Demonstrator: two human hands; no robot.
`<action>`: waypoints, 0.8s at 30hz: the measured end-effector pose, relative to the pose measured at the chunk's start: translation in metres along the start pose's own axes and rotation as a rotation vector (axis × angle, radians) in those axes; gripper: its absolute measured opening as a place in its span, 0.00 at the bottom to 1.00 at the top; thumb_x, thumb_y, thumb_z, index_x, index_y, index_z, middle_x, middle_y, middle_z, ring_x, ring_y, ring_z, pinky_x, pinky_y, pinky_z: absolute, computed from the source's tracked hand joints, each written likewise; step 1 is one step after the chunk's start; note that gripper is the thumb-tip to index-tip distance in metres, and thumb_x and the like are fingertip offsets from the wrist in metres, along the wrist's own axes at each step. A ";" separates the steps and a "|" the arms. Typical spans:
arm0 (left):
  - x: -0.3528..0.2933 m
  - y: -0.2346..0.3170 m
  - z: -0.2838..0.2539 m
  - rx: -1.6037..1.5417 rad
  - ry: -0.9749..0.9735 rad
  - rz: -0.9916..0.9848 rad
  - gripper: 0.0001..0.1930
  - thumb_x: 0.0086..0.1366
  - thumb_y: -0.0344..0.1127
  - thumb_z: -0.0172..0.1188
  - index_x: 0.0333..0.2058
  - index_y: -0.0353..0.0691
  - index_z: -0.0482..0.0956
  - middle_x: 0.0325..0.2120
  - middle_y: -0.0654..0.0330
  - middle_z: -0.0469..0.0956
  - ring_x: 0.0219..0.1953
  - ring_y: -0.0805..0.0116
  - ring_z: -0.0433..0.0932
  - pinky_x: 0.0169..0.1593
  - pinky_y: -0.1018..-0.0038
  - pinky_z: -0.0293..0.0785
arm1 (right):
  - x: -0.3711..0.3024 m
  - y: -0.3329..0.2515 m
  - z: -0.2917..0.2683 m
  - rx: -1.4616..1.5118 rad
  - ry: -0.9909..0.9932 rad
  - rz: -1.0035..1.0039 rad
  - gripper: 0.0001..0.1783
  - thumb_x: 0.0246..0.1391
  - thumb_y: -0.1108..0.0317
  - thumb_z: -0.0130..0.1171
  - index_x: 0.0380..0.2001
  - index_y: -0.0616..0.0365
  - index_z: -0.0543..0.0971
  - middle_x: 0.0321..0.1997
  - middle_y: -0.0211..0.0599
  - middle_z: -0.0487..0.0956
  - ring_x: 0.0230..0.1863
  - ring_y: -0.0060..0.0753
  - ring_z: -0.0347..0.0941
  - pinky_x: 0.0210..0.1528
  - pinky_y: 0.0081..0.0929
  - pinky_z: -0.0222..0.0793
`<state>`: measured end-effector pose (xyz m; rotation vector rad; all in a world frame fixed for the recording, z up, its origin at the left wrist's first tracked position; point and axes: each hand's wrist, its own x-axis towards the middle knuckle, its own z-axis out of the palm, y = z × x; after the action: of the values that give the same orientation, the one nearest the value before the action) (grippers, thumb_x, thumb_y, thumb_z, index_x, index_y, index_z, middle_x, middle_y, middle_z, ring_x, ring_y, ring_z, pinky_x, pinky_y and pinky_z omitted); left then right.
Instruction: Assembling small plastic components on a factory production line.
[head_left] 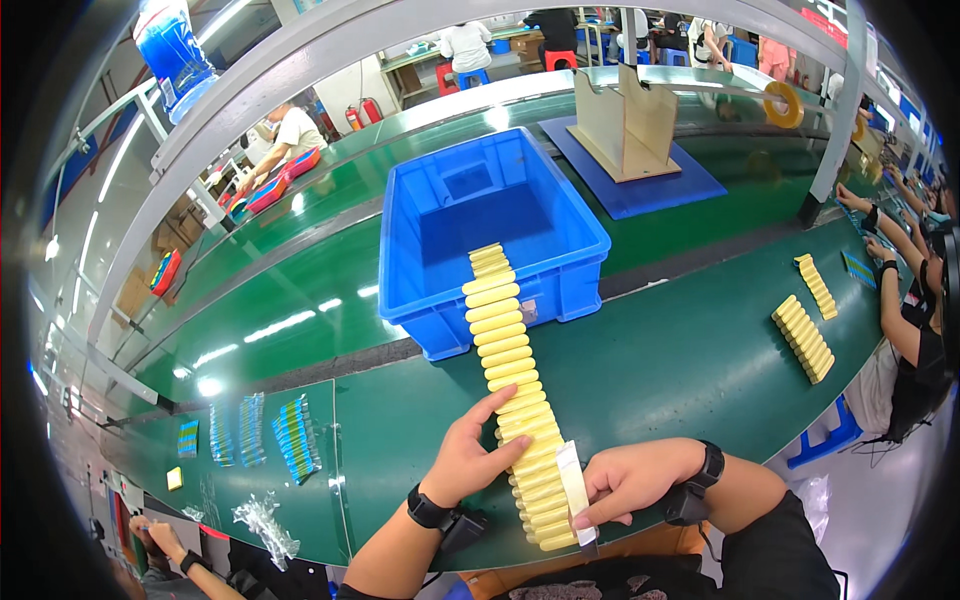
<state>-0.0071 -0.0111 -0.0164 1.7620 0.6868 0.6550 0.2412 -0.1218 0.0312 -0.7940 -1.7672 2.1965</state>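
Evidently, the work is centred on the near end of the long row of yellow, round-ended tubes (527, 405), laid on the dark green worktop (660, 390). Along that end's right side a narrow, flat white strip (571, 478) is held; it appears that the tube ends are being lined up against it. For this to be done well, the strip should be kept parallel to the row's edge, light, even pressure should be applied, and any tube standing proud should be nudged level. Skewing is best prevented by a steady hold on the row's left.

At the row's near right, the strip is pinched by the right hand (635, 478), thumb on top and fingers curled, the forearm angled in from that side. Farther up, the left hand (465, 455) is set at the row's left edge, thumb and index finger spread over the tubes; how firmly they are pressed cannot be told. The row's far end is passed over the near rim of the open blue plastic bin (570, 270).
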 end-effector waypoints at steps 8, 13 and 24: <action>0.006 0.000 -0.003 0.034 0.015 0.037 0.35 0.64 0.34 0.72 0.69 0.36 0.69 0.62 0.52 0.76 0.65 0.64 0.74 0.68 0.67 0.67 | -0.013 0.002 -0.013 0.059 0.094 -0.238 0.16 0.72 0.60 0.55 0.43 0.60 0.85 0.28 0.25 0.83 0.25 0.14 0.72 0.29 0.18 0.68; 0.003 0.010 -0.001 0.242 0.046 0.181 0.37 0.62 0.33 0.72 0.68 0.38 0.69 0.60 0.49 0.77 0.63 0.55 0.76 0.67 0.64 0.69 | 0.014 0.010 -0.026 -0.294 0.929 -0.606 0.09 0.66 0.70 0.63 0.47 0.55 0.86 0.42 0.31 0.79 0.39 0.24 0.75 0.41 0.25 0.72; 0.011 0.001 -0.001 0.157 0.032 0.155 0.38 0.61 0.31 0.71 0.69 0.34 0.67 0.63 0.49 0.74 0.65 0.58 0.74 0.69 0.66 0.67 | 0.009 0.004 -0.032 -0.960 1.164 -0.424 0.06 0.58 0.72 0.66 0.39 0.51 0.85 0.39 0.35 0.75 0.41 0.41 0.74 0.47 0.37 0.70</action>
<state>-0.0004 -0.0028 -0.0137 1.9683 0.6423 0.7526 0.2514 -0.0917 0.0210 -1.2891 -1.8668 0.2693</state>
